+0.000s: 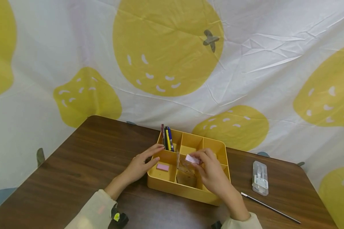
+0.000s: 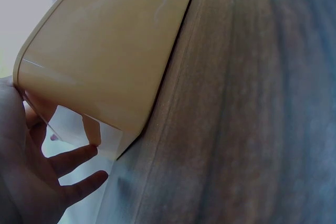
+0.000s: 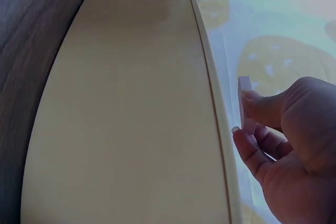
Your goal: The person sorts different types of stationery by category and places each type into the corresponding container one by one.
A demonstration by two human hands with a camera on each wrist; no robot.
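A yellow compartment organizer stands on the table. My right hand is above its front middle part and pinches a small pink rectangular block between thumb and fingers. The right wrist view shows this block held edge-on beyond the organizer's rim. At the organizer's left side, my left hand has its fingers spread, with fingertips at the rim. A second pink block lies flat in the front left compartment. Something transparent sits in the compartment beneath my right hand, partly hidden by it.
Several pens stand in the back left compartment. To the organizer's right lie a clear plastic case with pale items inside and a thin dark rod with a light tip. A fruit-print cloth hangs behind the brown table.
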